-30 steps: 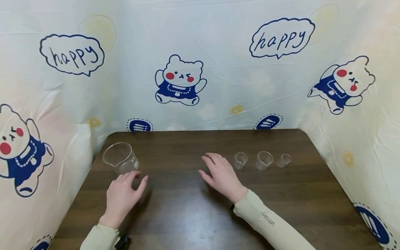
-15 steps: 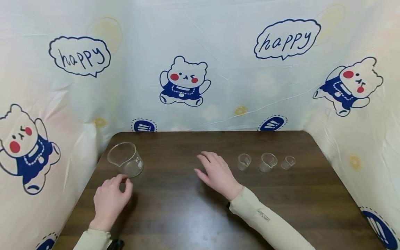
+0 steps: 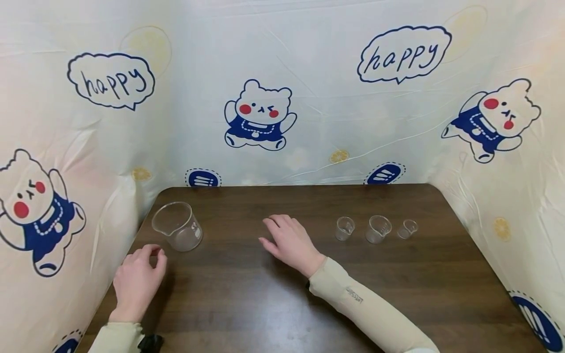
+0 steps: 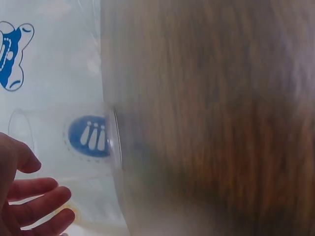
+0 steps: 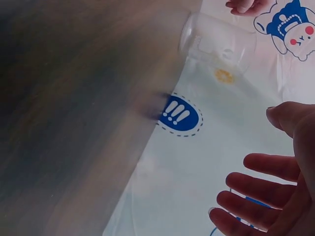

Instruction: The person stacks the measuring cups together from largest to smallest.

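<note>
A large clear glass beaker (image 3: pixel 183 235) with a pouring lip and white print stands upright at the far left of the table. In front of it and to its left is my left hand (image 3: pixel 139 282), fingers loosely bent and holding nothing. My right hand (image 3: pixel 291 245) hovers over the middle of the table, its fingers spread and relaxed, with nothing in them. The right wrist view shows these fingers (image 5: pixel 261 191) apart, and the beaker (image 5: pixel 221 42) beyond them. To the right of this hand stand three small clear beakers: one (image 3: pixel 344 229), a wider one (image 3: pixel 378 230) and the smallest (image 3: pixel 407 229).
The dark brown wooden table (image 3: pixel 247 294) has rounded far corners. A pale curtain (image 3: pixel 309 122) printed with bears and "happy" bubbles hangs right behind the table and along both sides.
My left hand has drawn back from the large beaker, toward the left and the near side. My right hand has shifted left, away from the small beakers. The beakers stay in place.
</note>
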Demonstrator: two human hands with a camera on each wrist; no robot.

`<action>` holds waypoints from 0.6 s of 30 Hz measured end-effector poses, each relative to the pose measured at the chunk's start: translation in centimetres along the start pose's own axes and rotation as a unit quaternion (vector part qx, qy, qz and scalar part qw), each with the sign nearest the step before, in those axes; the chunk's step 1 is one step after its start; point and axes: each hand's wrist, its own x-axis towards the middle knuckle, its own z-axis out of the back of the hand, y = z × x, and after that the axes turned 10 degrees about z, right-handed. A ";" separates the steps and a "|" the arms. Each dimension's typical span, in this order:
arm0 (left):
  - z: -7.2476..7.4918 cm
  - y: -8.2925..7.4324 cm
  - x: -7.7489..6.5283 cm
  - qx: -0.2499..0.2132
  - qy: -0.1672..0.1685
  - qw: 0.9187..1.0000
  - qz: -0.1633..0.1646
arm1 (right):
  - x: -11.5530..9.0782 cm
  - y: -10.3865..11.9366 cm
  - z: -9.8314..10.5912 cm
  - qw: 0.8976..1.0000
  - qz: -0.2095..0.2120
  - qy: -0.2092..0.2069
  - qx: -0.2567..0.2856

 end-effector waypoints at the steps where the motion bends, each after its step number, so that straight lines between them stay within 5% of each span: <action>1: 0.0 0.2 0.2 -0.001 0.002 1.000 0.003 | 0.3 0.1 -0.1 1.000 0.002 0.003 0.002; 8: 0.2 1.4 1.5 -0.016 0.041 0.999 0.001 | 2.4 1.1 -1.0 0.999 0.006 0.037 0.012; 18: 0.7 4.0 4.6 -0.040 0.127 0.988 -0.083 | 5.5 2.7 -2.2 0.996 0.022 0.080 0.020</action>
